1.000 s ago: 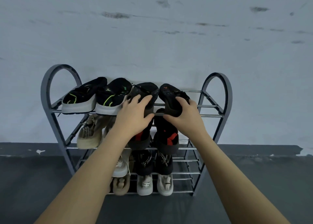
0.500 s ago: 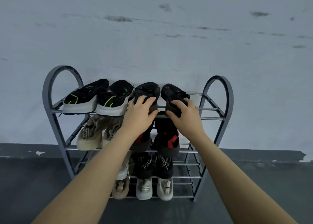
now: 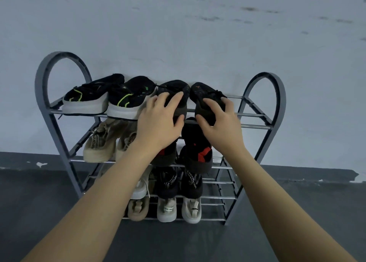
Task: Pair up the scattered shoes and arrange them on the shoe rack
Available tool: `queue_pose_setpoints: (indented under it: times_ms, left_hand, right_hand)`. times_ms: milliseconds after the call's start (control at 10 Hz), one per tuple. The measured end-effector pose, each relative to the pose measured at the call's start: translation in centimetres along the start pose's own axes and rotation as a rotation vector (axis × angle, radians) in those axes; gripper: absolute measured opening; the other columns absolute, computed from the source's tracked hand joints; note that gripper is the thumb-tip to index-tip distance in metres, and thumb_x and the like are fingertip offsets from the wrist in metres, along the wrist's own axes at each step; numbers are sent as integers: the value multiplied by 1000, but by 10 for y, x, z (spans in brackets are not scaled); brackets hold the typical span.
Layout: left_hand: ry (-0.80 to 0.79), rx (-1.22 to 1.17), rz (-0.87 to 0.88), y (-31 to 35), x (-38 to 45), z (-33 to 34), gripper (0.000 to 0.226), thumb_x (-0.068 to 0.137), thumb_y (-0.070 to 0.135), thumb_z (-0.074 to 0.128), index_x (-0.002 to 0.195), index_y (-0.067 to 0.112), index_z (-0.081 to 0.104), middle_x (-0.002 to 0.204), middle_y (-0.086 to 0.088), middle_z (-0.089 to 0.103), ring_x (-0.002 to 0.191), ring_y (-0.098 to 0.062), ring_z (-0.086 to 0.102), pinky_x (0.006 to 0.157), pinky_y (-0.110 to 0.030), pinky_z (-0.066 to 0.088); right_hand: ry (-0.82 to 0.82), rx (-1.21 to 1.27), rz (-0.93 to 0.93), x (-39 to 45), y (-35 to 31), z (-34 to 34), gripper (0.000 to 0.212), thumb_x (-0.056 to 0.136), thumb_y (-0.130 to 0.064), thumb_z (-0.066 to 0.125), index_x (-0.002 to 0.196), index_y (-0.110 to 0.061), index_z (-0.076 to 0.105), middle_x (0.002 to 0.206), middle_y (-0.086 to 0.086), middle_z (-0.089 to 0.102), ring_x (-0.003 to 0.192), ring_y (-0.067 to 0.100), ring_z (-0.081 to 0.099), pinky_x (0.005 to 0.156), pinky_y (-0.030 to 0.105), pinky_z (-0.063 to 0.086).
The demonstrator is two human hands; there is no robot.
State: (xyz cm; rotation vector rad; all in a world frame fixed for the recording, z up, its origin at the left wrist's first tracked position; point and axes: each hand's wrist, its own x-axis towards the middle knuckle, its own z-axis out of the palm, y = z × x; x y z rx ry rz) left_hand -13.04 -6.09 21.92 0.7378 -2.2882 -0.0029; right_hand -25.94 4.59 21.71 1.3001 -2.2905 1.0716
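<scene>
A grey metal shoe rack (image 3: 277,95) with several tiers stands against the wall. On its top tier lie a black pair with green stripes (image 3: 111,97) at the left and two dark shoes beside it. My left hand (image 3: 160,121) grips the left dark shoe (image 3: 174,88) from above, thumb under its heel end. My right hand (image 3: 219,121) grips the right dark shoe (image 3: 202,91) the same way. Both shoes point toes toward the wall and rest on the rack's rails.
Lower tiers hold a beige pair (image 3: 103,143), a black pair with red patches (image 3: 198,152), a black strapped pair (image 3: 190,184) and pale shoes (image 3: 178,210) at the bottom. The right part of each tier is bare rails. Dark grey floor (image 3: 39,202) lies in front; a pale wall (image 3: 198,34) is behind.
Both hands have slid the two dark shoes a little farther onto the top tier and closer to each other. My view has tilted slightly downward.
</scene>
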Motion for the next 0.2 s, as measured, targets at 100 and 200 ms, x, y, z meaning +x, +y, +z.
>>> queue_pose_setpoints:
  times_ms: [100,200]
  left_hand:
    - [78,-57,13,-1,3,-8,50,88,33,53,135,19,44,130,-9,51,119,-32,45,87,-44,45]
    - [62,-150,-68,-1,17,-35,41,89,25,55,126,9,53,123,-11,55,112,-33,50,83,-42,47]
  right_hand:
    - [105,-58,15,2,-4,-1,45,88,-49,48,131,-36,47,144,10,34,132,32,29,109,48,13]
    - [131,2,77,20,-16,-27,37,90,-40,50,124,-25,55,132,6,45,124,28,35,106,42,14]
